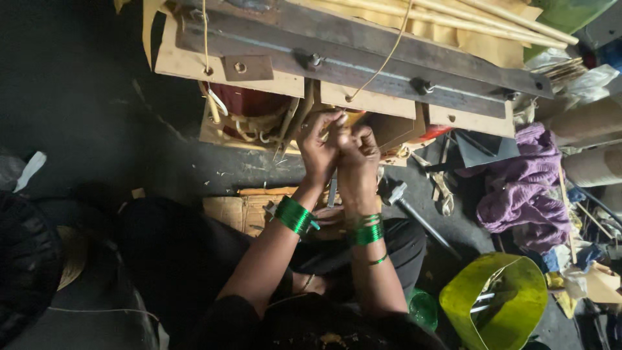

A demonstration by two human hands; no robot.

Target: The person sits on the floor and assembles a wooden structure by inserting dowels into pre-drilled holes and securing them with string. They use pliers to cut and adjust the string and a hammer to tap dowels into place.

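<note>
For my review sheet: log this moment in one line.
left hand: pinching unclear small item | right hand: pressed against left | green bangles: both wrists | hammer: floor | wooden frame: ahead

Hammer point(414, 210) right of hands point(337, 152)

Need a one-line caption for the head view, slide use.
Left hand and right hand, in green bangles, meet below a bolted bar.

Left of my fingers the dark grey floor point(84, 110) lies dim and bare. To their right, a purple cloth point(525, 194) is heaped among clutter, with a yellow-green plastic tub point(518, 317) nearer me, in weak light.
</note>
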